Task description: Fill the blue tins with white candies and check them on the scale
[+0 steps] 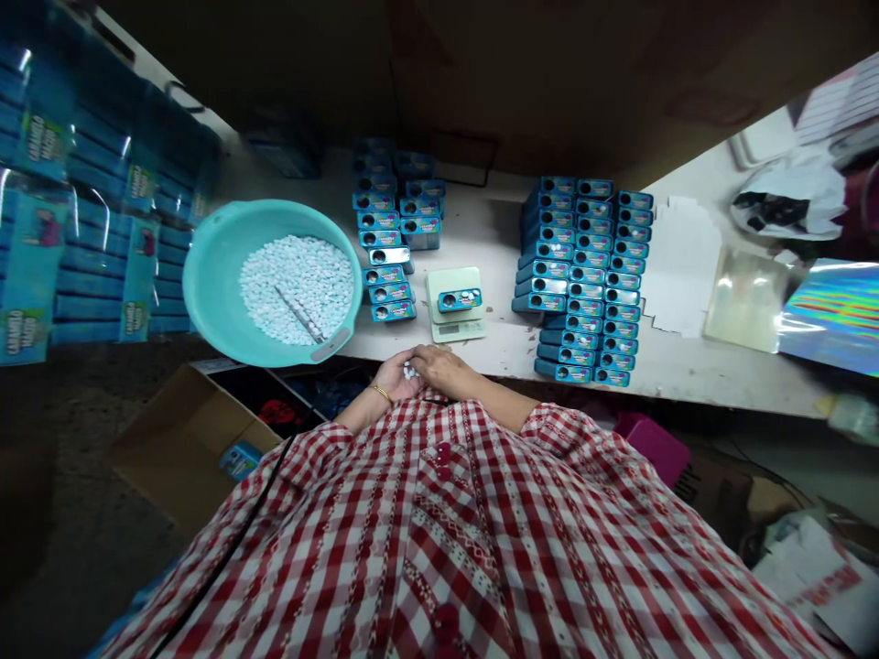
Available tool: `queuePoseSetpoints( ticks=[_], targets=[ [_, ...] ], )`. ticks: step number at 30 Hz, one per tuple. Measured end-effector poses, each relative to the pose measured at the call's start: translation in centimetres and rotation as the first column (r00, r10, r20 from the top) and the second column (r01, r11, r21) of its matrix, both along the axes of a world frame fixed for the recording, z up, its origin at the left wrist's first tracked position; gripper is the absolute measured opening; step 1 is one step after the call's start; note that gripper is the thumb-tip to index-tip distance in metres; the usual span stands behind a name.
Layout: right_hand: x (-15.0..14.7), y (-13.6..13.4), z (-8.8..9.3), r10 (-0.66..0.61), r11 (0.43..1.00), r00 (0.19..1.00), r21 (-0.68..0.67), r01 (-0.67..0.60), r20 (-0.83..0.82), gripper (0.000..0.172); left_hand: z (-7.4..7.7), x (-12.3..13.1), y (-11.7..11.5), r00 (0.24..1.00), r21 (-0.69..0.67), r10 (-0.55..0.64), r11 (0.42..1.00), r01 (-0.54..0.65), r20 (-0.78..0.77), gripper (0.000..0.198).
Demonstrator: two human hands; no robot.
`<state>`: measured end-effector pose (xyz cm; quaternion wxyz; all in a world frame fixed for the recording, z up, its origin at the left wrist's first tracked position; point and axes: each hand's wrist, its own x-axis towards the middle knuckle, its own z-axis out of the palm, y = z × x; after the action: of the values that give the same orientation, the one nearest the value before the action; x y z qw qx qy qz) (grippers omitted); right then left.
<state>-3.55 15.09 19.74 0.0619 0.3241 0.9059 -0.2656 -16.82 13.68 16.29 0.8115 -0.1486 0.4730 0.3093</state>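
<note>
Resting in the cupped left grip (393,377) are a few small white sweets (410,371), held just off the near edge of the counter (491,243), in front of the checked shirt (412,522). The left grip is curled under them with the palm up. The right grip (443,371) bends over them from the right, but I can't tell if its fingers pinch any or only touch. The sweets look very light, hard and smooth, so they may roll or slip out of a gap. They could chip if squeezed hard. A cupped palm is a good place to keep them, and two fingertips on the sides of one should pick it up. Just past the hands sits a pale scale (439,331), with a blue tin (451,301) on it and white sweets on the tin's top. To the left, a big green bowl (210,275) holds a heap of sweets with a scoop (300,315) lying in it, and its rim comes close to the left grip. Left tins (393,293) stand between bowl and scale, and right tins (575,322) stand in tight rows; a bumping arm might knock them. At the far side, a big brown board (481,82) blocks the way.
</note>
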Motion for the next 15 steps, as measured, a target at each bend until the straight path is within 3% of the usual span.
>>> queuePoseSetpoints(
  ticks=[4, 8, 12, 15],
  targets=[
    [0.4, -0.2, -0.8, -0.039, 0.999, 0.997, -0.037, 0.037, -0.068, 0.019, -0.2, 0.1, 0.0, 1.000, 0.007, -0.008, 1.000, 0.008, 0.008, 0.025],
    [1.9, 0.5, -0.8, -0.216, 0.975, 0.951, -0.096, 0.199, -0.222, 0.022, 0.1, 0.3, 0.6, 0.998, 0.039, 0.049, 0.998, -0.050, 0.036, 0.025],
    [4.6, 3.2, -0.5, -0.455, 0.885, 0.840, -0.048, 0.463, -0.296, 0.024, 0.7, 0.5, 1.5, 0.998, 0.096, 0.052, 0.994, -0.055, 0.030, 0.029],
    [5.8, 5.3, -0.7, -0.545, 0.829, 0.796, -0.028, 0.559, -0.264, 0.023, 0.9, 0.7, 1.9, 0.999, 0.105, 0.049, 0.993, -0.050, 0.006, 0.030]
  ],
)
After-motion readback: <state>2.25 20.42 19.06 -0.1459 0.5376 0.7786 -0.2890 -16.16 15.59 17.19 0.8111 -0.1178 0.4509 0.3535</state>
